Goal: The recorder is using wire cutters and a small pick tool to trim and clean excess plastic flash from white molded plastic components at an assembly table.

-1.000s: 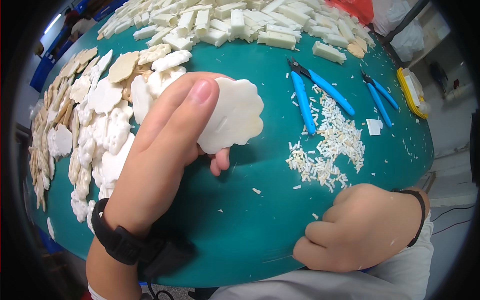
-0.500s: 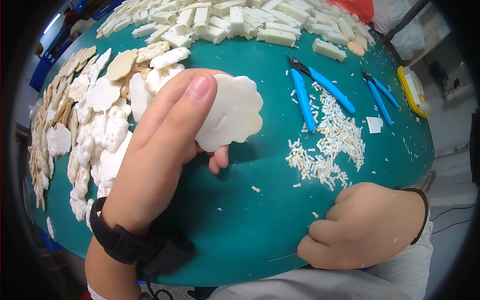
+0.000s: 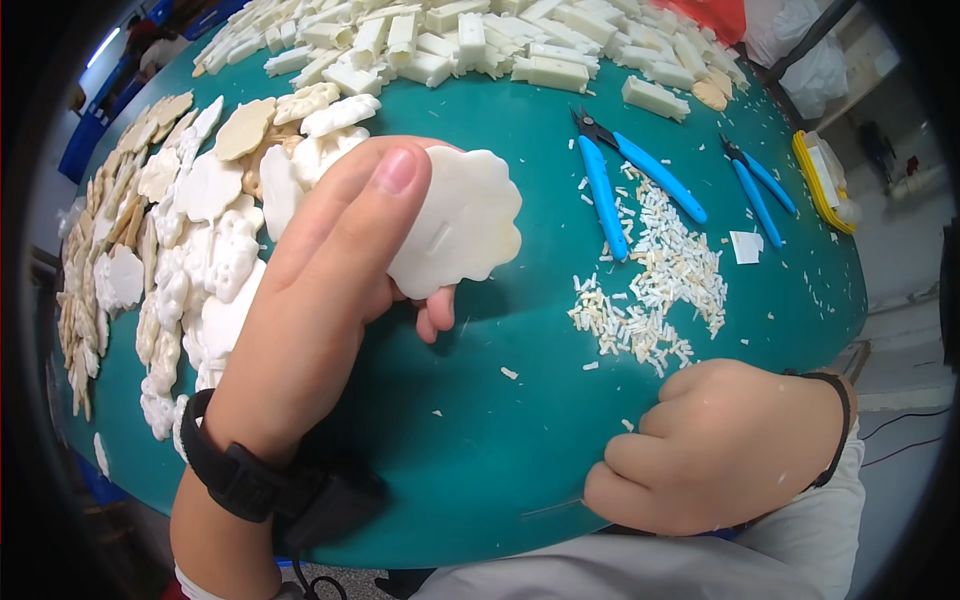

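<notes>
My left hand [image 3: 350, 225] is closed on a flat white plastic piece with a scalloped edge [image 3: 460, 220], its thumb across the near face. The piece is held up above the green table, showing a small raised mark on its face. My right hand [image 3: 715, 450] is curled into a fist at the table's near edge. From its fingers a thin, faint sliver [image 3: 555, 507] seems to stick out to the left; what the fist holds is otherwise hidden. Beyond the right hand lies a scatter of small white plastic clippings [image 3: 665, 280].
Blue-handled cutters [image 3: 630, 180] lie by the clippings, with a second pair [image 3: 757, 190] farther right. Many white and cream shaped pieces [image 3: 205, 260] cover the left side. Long pale plastic blocks [image 3: 470, 40] are heaped at the back. A yellow-edged case [image 3: 820, 180] sits at the right rim.
My right fist has shifted slightly left and away from me, the thin sliver moving with it. My left hand and the scalloped piece are nearly still.
</notes>
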The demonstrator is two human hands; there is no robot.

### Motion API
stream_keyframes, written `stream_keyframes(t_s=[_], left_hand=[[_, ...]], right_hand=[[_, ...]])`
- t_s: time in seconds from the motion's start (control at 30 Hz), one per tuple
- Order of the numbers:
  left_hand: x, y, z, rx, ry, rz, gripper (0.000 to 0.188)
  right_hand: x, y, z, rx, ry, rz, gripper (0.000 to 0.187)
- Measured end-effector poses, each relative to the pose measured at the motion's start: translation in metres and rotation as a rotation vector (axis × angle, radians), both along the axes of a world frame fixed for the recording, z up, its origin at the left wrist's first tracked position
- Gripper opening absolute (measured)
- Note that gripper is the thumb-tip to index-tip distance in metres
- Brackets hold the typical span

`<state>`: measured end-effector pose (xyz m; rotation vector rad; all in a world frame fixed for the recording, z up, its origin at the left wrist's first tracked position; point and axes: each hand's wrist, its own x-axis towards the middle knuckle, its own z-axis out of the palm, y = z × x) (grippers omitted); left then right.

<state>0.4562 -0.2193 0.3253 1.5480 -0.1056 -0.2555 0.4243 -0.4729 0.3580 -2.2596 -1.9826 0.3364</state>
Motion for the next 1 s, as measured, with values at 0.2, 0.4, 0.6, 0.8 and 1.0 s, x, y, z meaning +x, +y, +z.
stream_keyframes(t_s=[0.2,0.4,0.6,0.8,1.0], left_hand=[[-0.001,0.000,-0.001,-0.020,-0.001,-0.006,0.057],[-0.001,0.000,0.000,-0.030,0.002,-0.003,0.055],[-0.001,-0.001,-0.002,-0.034,-0.021,-0.005,0.055],[-0.001,-0.001,0.000,-0.010,-0.017,-0.001,0.055],[0.000,-0.002,-0.003,-0.018,-0.038,-0.010,0.054]], right_hand=[[0.002,-0.003,0.015,-0.146,-0.029,-0.028,0.016],[0.002,0.001,0.000,-0.034,-0.002,-0.041,0.018],[0.005,-0.003,0.013,-0.140,-0.003,-0.048,0.017],[0.003,-0.001,-0.003,-0.032,0.031,-0.041,0.019],[0.003,-0.002,0.010,-0.128,0.011,-0.067,0.019]])
